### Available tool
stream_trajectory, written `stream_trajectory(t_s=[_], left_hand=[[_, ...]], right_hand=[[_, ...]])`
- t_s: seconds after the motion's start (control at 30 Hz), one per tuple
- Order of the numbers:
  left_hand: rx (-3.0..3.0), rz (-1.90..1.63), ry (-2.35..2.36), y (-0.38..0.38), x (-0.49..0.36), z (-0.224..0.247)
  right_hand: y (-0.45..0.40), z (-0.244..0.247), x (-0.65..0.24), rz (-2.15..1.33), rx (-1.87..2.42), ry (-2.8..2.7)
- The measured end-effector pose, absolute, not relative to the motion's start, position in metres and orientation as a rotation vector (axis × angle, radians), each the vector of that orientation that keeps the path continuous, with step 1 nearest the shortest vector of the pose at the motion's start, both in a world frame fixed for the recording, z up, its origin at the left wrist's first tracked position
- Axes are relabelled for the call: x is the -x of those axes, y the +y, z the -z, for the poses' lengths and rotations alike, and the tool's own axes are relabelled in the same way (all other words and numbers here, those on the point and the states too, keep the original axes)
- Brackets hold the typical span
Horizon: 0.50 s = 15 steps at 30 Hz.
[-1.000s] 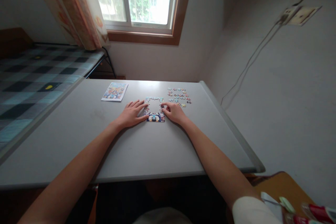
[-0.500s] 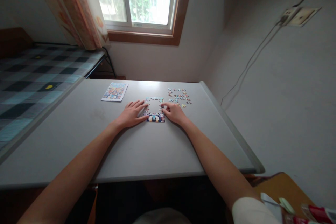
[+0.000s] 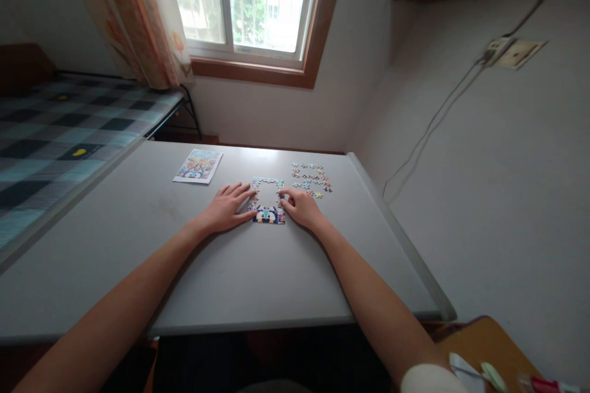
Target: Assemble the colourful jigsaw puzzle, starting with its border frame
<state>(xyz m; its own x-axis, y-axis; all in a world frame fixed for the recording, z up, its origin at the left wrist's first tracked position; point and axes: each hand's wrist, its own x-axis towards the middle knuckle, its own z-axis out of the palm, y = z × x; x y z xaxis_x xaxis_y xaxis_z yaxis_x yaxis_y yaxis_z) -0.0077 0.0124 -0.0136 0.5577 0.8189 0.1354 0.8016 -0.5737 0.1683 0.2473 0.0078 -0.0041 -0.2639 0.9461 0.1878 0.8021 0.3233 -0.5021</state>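
A partly assembled jigsaw puzzle (image 3: pixel 268 217) lies flat on the table, its border joined around a bare middle. At its bottom is a blue-and-white cartoon face. My left hand (image 3: pixel 225 207) rests palm down with fingers spread, fingertips and thumb touching the puzzle's left edge. At the right edge, my right hand (image 3: pixel 302 207) is curled, thumb and index finger close together on the border. Whatever lies between those fingertips is too small to tell. Loose puzzle pieces (image 3: pixel 319 195) are scattered just beyond my right hand.
A printed picture card (image 3: pixel 198 166) lies at the back left of the grey table (image 3: pixel 249 282). A wall borders the right side, with a cable (image 3: pixel 426 129) hanging from a socket. To the left stands a bed (image 3: pixel 92 123); a yellow-brown stool (image 3: pixel 488 344) is at lower right.
The camera view has tilted slightly up, so everything on the table sits a little lower. Both hands stay at the puzzle's edges, with barely any change of pose.
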Motion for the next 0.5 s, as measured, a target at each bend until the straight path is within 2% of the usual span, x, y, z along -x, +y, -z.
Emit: stream_trajectory(t_s=[0.5], left_hand=[[-2.708, -0.309, 1.407, 0.0138, 0.0076, 0.0180]], right_hand=[[0.0092, 0.0062, -0.2480, -0.426, 1.540, -2.167]])
